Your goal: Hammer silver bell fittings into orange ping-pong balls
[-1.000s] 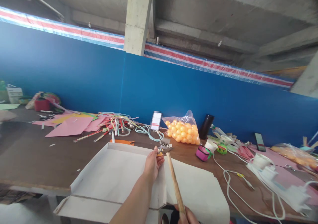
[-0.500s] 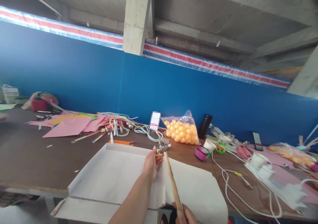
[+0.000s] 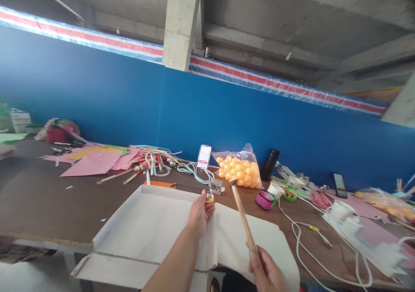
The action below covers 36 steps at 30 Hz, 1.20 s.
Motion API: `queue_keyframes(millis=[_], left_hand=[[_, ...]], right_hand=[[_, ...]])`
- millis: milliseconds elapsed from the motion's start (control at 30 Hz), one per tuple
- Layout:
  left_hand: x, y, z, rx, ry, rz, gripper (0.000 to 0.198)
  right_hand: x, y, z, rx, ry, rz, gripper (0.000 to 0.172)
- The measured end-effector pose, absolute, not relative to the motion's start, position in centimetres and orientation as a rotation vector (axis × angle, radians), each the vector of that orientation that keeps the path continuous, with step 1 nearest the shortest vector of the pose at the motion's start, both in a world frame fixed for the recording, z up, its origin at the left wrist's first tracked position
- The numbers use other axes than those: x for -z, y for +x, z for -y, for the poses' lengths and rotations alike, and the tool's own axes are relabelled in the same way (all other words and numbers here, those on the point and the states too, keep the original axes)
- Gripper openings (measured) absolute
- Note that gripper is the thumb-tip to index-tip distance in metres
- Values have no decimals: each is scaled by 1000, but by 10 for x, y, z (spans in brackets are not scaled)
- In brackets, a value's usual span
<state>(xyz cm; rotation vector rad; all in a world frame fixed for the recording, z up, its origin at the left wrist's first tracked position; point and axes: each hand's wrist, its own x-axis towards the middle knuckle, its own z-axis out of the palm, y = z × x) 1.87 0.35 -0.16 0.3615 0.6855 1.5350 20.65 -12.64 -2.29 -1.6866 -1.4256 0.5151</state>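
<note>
In my left hand (image 3: 198, 212), raised over the right part of an open white cardboard box (image 3: 162, 223), is a small orange ball with a shiny silver part (image 3: 209, 197). Fingers and thumb are closed around it; the silver part's exact form is too small to tell. My right hand (image 3: 266, 269) grips the lower wooden handle of a hammer (image 3: 244, 216). Its small dark head points up and away, to the right of the ball and apart from it. Beyond my left hand stands a little open box of shiny metal pieces (image 3: 216, 188).
White sheet material (image 3: 259, 227) lies right of the box. Behind are a clear bag of orange balls (image 3: 238, 171), a black bottle (image 3: 270, 164) and a purple pouch (image 3: 264, 199). White cables (image 3: 301, 244) run at right. Pink paper (image 3: 94, 161) and tubes lie left.
My right hand has moved up and right, lifting the hammer's head away from the ball. My left hand still holds the ball in nearly the same spot.
</note>
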Motion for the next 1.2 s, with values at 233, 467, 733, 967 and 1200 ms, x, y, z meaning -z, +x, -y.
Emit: queue_keyframes(millis=[233, 467, 733, 967, 1200], left_hand=[[0, 18, -3, -1527, 368, -697, 31], [0, 18, -3, -1527, 371, -702, 30], [-4, 17, 2, -1533, 354, -696, 30], [-10, 16, 0, -1523, 242, -724, 26], [-37, 24, -25, -1528, 178, -808, 26]], right_hand=[[3, 265, 85, -272, -1976, 1726, 47], [4, 274, 69, -201, -2074, 1800, 41], [-2, 280, 64, -124, -2136, 1821, 36], [-8, 291, 61, -51, -2120, 1762, 32], [-47, 232, 19, -115, -1817, 1842, 34]])
